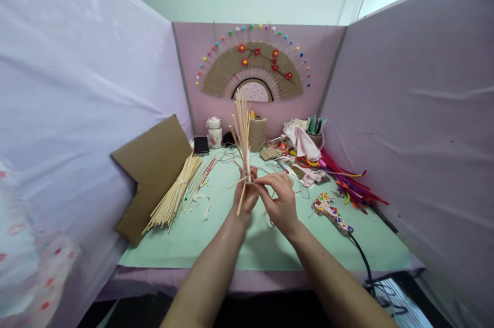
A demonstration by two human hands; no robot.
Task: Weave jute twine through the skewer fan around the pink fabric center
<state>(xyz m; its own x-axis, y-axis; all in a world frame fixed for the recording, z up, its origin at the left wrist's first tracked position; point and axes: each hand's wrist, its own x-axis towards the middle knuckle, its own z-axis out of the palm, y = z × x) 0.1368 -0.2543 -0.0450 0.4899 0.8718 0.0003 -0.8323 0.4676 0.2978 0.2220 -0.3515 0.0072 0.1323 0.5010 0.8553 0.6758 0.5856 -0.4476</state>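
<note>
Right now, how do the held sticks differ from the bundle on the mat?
The held sticks stand upright, fanned at the top; the bundle lies flat on the mat. The held sticks are few; the bundle has many more. The left hand grips the held sticks, the right hand pinches at them; nothing touches the bundle. Both are thin, pale sticks.

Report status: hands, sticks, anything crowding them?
Left hand gripping upright sticks, fanned at top. Right hand pinching at their base. Patterned corded tool lying apart, to the right; spare stick bundle to the left.
</note>
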